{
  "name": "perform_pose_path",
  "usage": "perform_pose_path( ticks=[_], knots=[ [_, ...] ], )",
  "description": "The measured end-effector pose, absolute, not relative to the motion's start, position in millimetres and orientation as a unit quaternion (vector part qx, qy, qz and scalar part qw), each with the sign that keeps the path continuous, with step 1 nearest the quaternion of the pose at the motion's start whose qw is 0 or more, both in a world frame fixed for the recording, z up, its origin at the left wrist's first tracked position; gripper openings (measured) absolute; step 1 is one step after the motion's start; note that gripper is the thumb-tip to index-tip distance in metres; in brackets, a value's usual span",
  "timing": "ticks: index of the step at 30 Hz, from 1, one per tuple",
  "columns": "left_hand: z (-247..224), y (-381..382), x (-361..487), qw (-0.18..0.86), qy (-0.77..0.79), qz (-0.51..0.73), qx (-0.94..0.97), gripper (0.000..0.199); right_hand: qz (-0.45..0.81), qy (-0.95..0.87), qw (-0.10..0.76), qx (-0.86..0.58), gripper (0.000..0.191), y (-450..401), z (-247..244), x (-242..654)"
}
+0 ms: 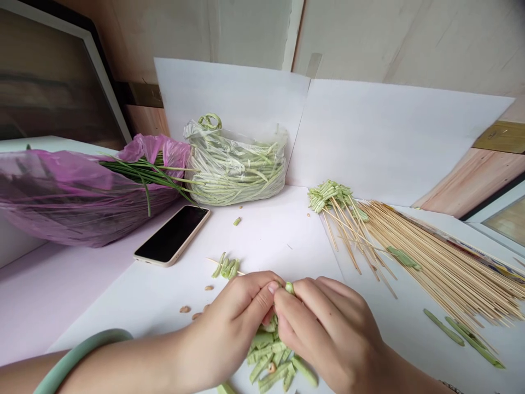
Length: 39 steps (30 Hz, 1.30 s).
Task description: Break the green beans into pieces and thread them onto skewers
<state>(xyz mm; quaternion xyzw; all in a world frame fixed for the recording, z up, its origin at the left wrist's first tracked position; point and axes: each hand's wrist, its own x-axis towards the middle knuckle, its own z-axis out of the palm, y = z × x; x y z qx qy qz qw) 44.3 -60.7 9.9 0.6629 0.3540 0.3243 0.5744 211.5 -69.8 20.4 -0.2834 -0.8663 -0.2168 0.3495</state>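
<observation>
At the bottom centre, my left hand (233, 317) and my right hand (328, 323) meet with fingertips pressed together. A small green bean piece (289, 288) pokes out between them, pinched by my right fingers. What my left fingertips grip is hidden. Below my hands lies a pile of cut bean pieces (266, 350). Just beyond my left hand, a skewer with several bean pieces threaded on it (227, 266) rests on the white surface. Loose brown beans (185, 309) are scattered to the left of my left hand.
A phone (172, 235) lies at left, near a purple bag of greens (82, 191). A clear bag of long beans (238, 164) stands at the back. On the right are loaded skewers (332, 197), many bare skewers (430, 251) and loose green pods (473, 340).
</observation>
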Motion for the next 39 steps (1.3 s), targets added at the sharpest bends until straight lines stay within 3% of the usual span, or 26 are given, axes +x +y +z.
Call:
perform_pose_path(
  ticks=[7, 16, 23, 25, 27, 30, 35, 39],
  knots=[
    [13, -54, 45, 0.607, 0.344, 0.335, 0.633, 0.036, -0.263, -0.857, 0.352, -0.270, 0.015, -74, 16, 205],
    [11, -54, 46, 0.635, 0.337, 0.346, 0.603, 0.039, -0.223, -0.866, 0.351, -0.277, 0.024, -82, 9, 200],
    [14, -51, 42, 0.579, 0.378, 0.347, 0.633, 0.039, -0.211, -0.845, 0.433, -0.231, 0.032, -84, -4, 196],
    [16, -50, 42, 0.571, 0.384, 0.355, 0.632, 0.038, -0.175, -0.871, 0.396, -0.233, 0.031, -87, 4, 202],
    [18, -50, 41, 0.567, 0.384, 0.364, 0.631, 0.037, -0.123, -0.905, 0.294, -0.282, 0.026, -86, 19, 213],
    [21, -50, 40, 0.558, 0.387, 0.366, 0.637, 0.036, -0.120, -0.878, 0.316, -0.339, 0.022, -73, 41, 237],
    [23, -48, 36, 0.484, 0.405, 0.352, 0.692, 0.032, -0.088, -0.862, 0.195, -0.460, 0.018, -35, 54, 274],
    [25, -49, 34, 0.411, 0.393, 0.297, 0.767, 0.030, -0.052, -0.848, 0.154, -0.505, 0.029, -19, 50, 291]
  ],
)
